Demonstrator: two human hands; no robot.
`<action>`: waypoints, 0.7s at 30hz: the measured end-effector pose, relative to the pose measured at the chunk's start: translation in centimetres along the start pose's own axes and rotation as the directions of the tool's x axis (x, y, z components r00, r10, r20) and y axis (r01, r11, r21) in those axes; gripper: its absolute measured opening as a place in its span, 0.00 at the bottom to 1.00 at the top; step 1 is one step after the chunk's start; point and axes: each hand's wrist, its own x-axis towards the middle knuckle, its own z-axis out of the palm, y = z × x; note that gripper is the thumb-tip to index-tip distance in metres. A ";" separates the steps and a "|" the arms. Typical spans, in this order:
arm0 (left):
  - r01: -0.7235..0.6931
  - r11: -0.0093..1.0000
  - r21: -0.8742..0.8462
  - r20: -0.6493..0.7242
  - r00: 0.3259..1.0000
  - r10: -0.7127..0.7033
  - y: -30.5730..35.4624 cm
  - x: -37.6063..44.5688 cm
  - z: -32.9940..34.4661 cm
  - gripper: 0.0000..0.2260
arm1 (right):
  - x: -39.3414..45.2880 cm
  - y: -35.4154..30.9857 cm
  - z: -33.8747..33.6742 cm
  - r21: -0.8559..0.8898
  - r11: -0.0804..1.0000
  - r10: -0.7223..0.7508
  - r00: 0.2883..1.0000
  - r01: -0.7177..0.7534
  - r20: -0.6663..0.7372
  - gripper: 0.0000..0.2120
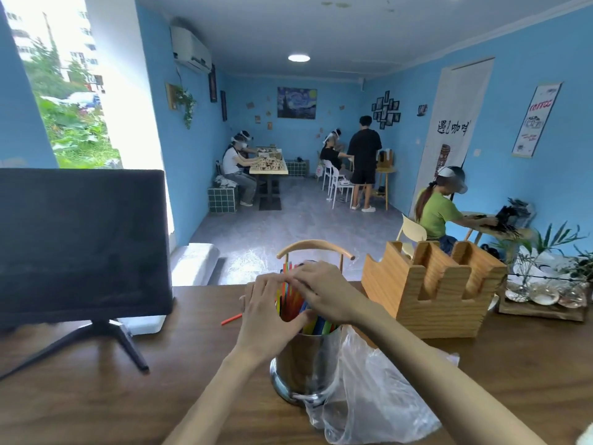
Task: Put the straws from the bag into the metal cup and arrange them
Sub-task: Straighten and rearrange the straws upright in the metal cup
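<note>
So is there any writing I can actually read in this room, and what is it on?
"遇见咖啡", roughly; the second character is unclear: black brush characters on the white hanging banner.
Red lettering on the small wall poster: too blurred to read, as is its small print.
Monitor, metal cup, plastic bag: no text visible.

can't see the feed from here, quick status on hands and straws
Both hands, left and right, gripping the straws standing in the metal cup. Empty-looking plastic bag slumped against cup. One stray orange straw on the table, left of cup.
</note>
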 end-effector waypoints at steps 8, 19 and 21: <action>0.258 0.825 -0.503 0.136 0.966 -0.219 -0.1 1.9 0.5 0.34 | 1.2 1.2 -0.7 0.234 0.954 0.195 0.981 -0.185 -0.019 0.23; 0.333 0.613 -0.716 0.208 0.941 -0.267 -1.1 3.3 1.8 0.46 | -0.8 1.9 -1.2 0.637 0.724 0.449 0.882 -0.264 -0.145 0.13; 0.378 0.615 -0.692 0.277 0.926 -0.258 -1.6 2.9 2.0 0.37 | -3.0 2.7 0.1 0.766 0.570 0.610 0.778 -0.299 -0.151 0.12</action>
